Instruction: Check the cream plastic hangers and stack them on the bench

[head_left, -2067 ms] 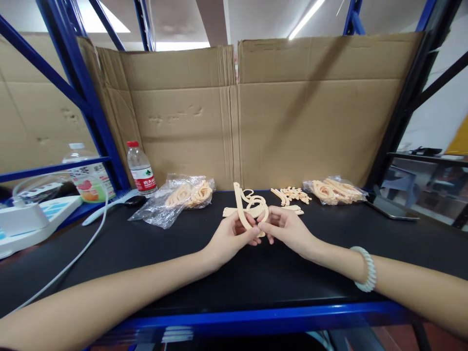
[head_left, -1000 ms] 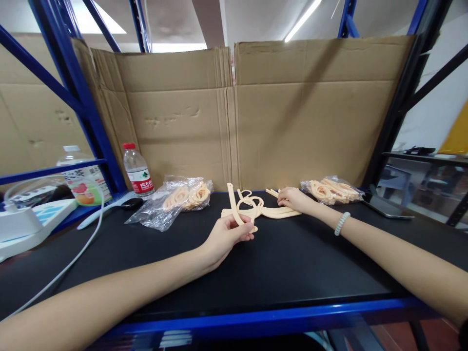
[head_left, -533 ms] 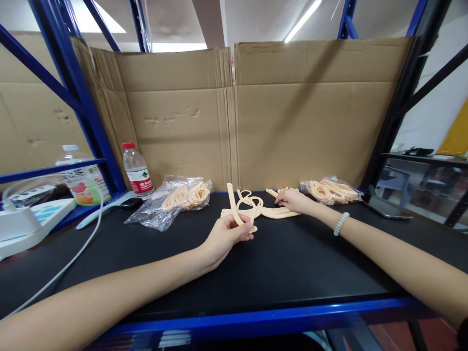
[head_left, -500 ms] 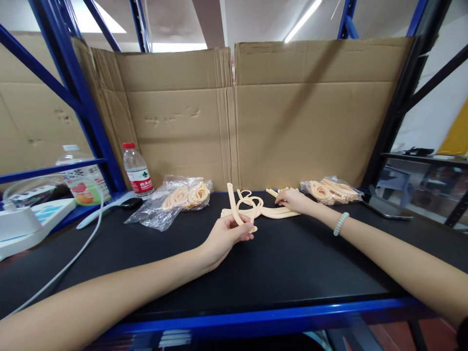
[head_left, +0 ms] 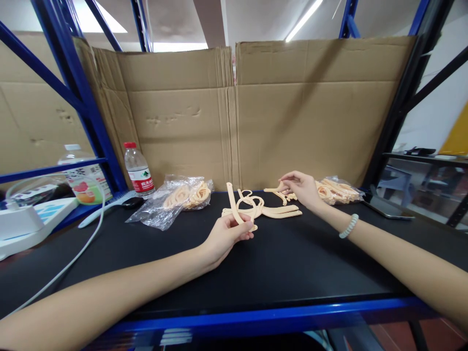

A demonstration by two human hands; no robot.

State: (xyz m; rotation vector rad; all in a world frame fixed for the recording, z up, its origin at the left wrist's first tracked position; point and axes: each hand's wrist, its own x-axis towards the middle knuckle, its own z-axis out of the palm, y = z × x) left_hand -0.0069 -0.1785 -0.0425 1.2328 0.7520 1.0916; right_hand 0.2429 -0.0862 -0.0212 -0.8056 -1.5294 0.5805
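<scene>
My left hand is closed around a beige curved hanger arm, which has a hole near its raised tip. Just behind lie a beige hook with a ring and more curved hanger arms, flat on the table, partly overlapping. My right hand is raised above the table farther right, its thumb and fingers pinched on a thin beige stick-like piece. Below its fingers are other small beige pieces, partly hidden by the hand.
Clear plastic bags of beige parts lie at the back left and back right. A red-capped water bottle stands at left, near a white power strip and cable. Cardboard walls the back; a phone-like slab lies right.
My right hand has lifted and moved slightly right, with a thin beige piece now in its fingers. The curved arms beneath it are uncovered. My left hand stays in place.
</scene>
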